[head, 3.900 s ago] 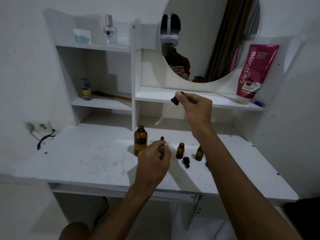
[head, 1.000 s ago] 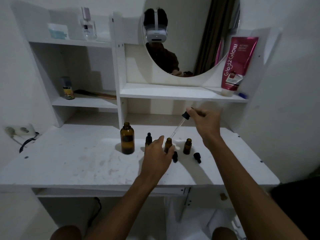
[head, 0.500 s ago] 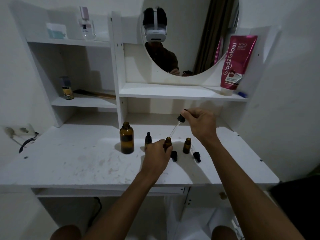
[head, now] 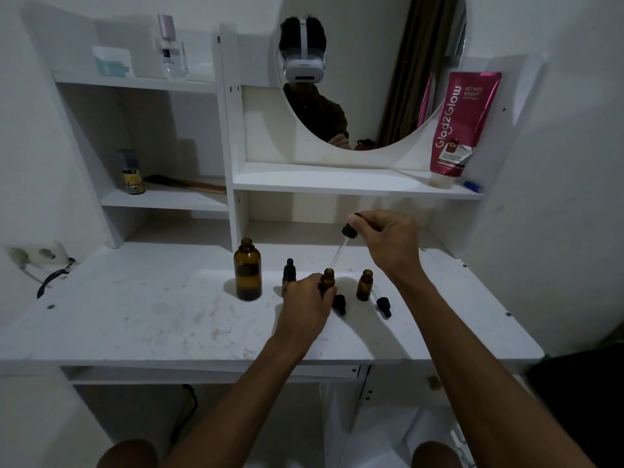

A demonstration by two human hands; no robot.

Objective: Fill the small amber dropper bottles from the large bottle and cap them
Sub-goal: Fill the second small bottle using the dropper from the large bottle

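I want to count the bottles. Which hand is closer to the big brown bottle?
Left. The left hand sits just to the right of the big brown bottle, gripping a small bottle. The right hand is farther right and higher, holding a dropper.

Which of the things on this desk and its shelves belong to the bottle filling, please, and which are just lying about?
Job: large amber bottle, capped small bottle, two open small bottles, held dropper, loose droppers.

Lying about: pink tube, perfume bottle, yellow-labelled bottle.

On the white wooden desk [head: 141, 319], you find the large amber glass bottle [head: 248, 270] leftmost; three small amber dropper bottles stand to its right: capped [head: 289, 273], middle [head: 327, 280], rightmost [head: 365, 285].
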